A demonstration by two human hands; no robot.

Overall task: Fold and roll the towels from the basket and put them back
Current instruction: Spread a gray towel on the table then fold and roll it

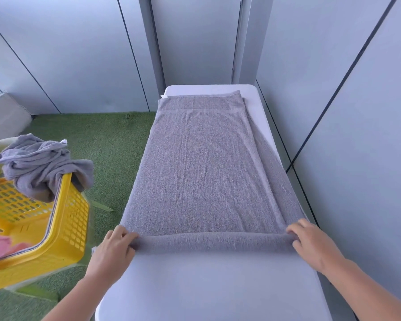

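Round towel roll (213, 243): curled left grip (116, 245), right grip (310, 243).

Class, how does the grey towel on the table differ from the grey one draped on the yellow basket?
The table towel lies spread flat; the basket towel is crumpled. The table towel's near end is rolled, gripped by the left hand and right hand; the basket towel hangs untouched over the yellow basket rim. Both are grey.
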